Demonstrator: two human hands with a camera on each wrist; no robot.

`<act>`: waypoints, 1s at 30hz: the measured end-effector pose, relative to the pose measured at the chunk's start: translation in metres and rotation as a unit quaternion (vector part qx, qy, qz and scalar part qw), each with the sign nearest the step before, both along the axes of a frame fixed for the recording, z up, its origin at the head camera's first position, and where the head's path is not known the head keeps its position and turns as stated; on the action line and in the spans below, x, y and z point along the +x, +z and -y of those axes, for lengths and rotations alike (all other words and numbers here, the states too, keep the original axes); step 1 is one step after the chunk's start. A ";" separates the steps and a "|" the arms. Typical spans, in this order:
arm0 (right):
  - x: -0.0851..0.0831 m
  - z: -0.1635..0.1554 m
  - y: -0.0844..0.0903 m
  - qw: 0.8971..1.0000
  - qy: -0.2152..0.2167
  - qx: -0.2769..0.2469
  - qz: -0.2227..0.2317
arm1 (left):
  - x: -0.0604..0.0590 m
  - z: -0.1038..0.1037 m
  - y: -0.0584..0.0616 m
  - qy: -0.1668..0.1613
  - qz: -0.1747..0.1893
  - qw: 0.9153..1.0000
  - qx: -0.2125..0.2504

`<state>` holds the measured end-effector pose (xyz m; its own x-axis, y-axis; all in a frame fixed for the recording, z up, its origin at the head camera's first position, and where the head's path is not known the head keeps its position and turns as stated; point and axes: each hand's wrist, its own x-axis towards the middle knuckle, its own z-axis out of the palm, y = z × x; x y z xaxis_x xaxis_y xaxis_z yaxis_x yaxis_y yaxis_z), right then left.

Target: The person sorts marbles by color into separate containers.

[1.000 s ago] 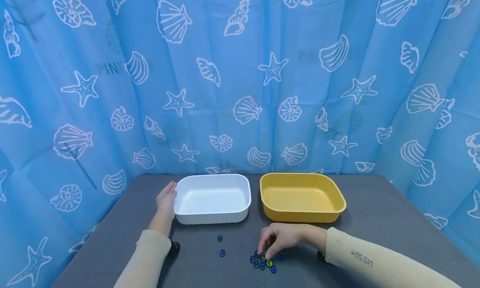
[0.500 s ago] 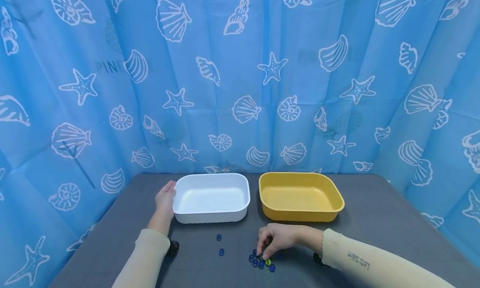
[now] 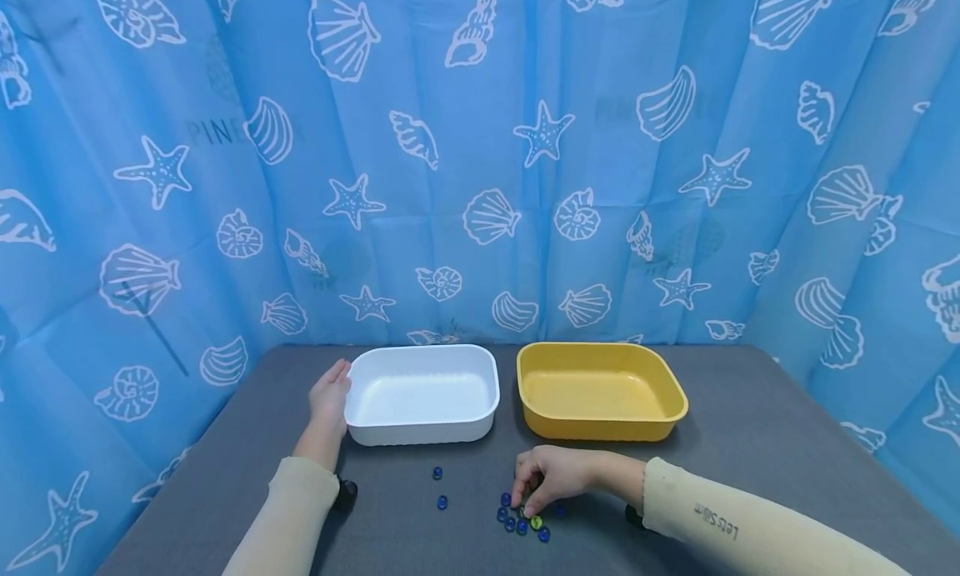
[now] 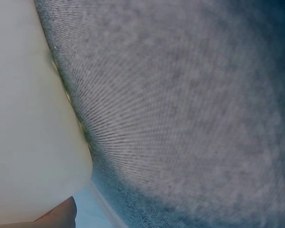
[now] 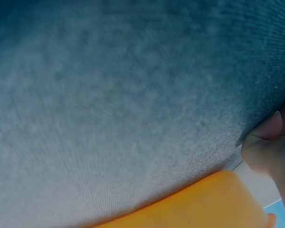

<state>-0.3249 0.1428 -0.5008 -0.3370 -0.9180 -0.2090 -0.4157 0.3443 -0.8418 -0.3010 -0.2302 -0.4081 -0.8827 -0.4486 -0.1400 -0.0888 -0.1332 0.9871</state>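
My left hand (image 3: 328, 399) rests against the left wall of the white tub (image 3: 422, 434), its fingers straight; in the left wrist view a fingertip (image 4: 61, 214) touches the tub's underside edge. Below the yellow tub (image 3: 602, 429), my right hand (image 3: 557, 474) reaches down with thumb and index finger at a green glass marble (image 3: 523, 512), which shows partly between their tips. Around them lie several blue marbles (image 3: 522, 528) and another green marble (image 3: 536, 523). In the right wrist view only the bent thumb and part of the right hand (image 5: 270, 147) show; the marbles are out of sight.
Two blue marbles (image 3: 442, 503) lie apart on the grey cloth-covered table (image 3: 405, 543), in front of the white tub. One blue marble (image 3: 560, 511) sits just right of the thumb. A blue curtain (image 3: 450, 226) with white shells hangs behind the table.
The right thumb and index finger have drawn in around the green marble, and a blue marble beside the index finger has shifted slightly left. The left hand stays against the white tub.
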 end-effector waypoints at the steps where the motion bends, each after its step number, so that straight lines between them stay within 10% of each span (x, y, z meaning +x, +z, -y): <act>1: 0.000 0.000 -0.001 1.000 0.001 0.001 -0.006 | 0.000 0.000 0.000 0.000 0.000 1.000 -0.001; 15: -0.001 -0.001 0.002 1.000 -0.016 0.010 0.008 | 0.001 0.001 0.001 0.002 0.004 1.000 0.002; 24: 0.042 0.008 0.066 0.999 -0.027 0.026 -0.016 | -0.001 0.003 -0.002 0.006 0.003 1.000 0.001; 30: 0.066 0.017 0.106 0.994 -0.093 0.030 0.058 | -0.002 0.003 -0.003 0.004 0.003 1.000 0.001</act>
<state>-0.2585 0.1259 -0.3943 -0.4694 -0.8272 -0.3088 -0.2423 0.4569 -0.8559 -0.3026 -0.2328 -0.4112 -0.8782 -0.4557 -0.1453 -0.0929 -0.1356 0.9864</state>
